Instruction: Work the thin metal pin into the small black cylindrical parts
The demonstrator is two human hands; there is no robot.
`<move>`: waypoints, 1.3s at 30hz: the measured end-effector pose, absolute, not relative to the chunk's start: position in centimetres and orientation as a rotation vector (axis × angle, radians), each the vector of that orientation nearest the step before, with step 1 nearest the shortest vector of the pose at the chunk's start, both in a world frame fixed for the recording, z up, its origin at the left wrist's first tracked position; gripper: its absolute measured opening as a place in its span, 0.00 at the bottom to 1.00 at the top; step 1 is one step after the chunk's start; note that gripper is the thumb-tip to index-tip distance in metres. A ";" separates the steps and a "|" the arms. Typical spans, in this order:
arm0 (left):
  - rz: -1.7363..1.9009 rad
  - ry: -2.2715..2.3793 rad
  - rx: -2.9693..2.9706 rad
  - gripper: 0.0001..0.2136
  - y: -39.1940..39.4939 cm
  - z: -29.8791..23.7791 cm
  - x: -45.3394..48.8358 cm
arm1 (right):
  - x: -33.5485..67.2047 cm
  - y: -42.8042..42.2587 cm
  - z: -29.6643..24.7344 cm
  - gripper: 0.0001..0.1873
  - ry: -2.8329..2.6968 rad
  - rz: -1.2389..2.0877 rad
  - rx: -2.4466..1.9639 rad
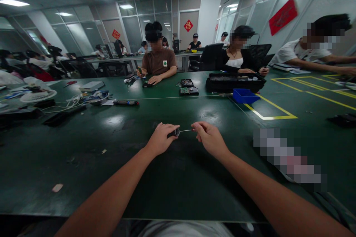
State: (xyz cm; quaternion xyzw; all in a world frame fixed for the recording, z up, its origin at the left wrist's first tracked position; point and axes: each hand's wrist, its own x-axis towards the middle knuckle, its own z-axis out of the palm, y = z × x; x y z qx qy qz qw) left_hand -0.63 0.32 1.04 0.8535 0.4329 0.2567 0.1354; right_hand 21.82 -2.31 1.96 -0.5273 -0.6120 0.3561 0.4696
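Note:
A small black cylinder (pixel 177 132) with a pale round rim at its end is held in my left hand (pixel 161 139), fingers on top and thumb below. Most of its body is hidden behind those fingers. My right hand (pixel 208 137) pinches a thin screwdriver (pixel 185 130) by its reddish end. Its straight metal shaft points left and reaches the cylinder's round end; whether the tip is inside or only touching, I cannot tell. Both hands are just above the green table (pixel 155 189), near the middle.
Across the table a person in brown (pixel 160 59) works. Ahead lie opened hard drives (pixel 189 91), a black case (pixel 235 82) and a blue bin (pixel 244 96). A dark tool (pixel 126 102) and a cable bundle (pixel 96 97) lie left; a blurred-out object (pixel 286 155) is right.

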 end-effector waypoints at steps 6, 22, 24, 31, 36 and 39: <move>0.747 1.266 2.460 0.21 0.4 1.0 -0.7 | 21.8 -2.5 2.0 0.16 -1.528 0.899 -1.264; 0.777 1.263 2.478 0.21 0.4 1.5 -0.4 | 21.9 -1.0 1.1 0.13 -0.769 1.356 -1.012; 0.740 1.263 2.470 0.21 0.6 1.2 -0.6 | 21.9 -0.9 1.0 0.12 -0.766 1.281 -1.025; 0.734 1.271 2.449 0.21 0.5 1.2 -0.4 | 21.5 -1.2 0.9 0.15 -0.930 1.174 -1.052; 0.699 1.286 2.448 0.20 0.1 1.6 -0.1 | 21.3 -1.5 1.1 0.16 -0.983 1.152 -1.059; 0.697 1.300 2.442 0.20 0.0 1.7 0.0 | 21.3 -1.5 1.2 0.16 -1.003 1.133 -1.061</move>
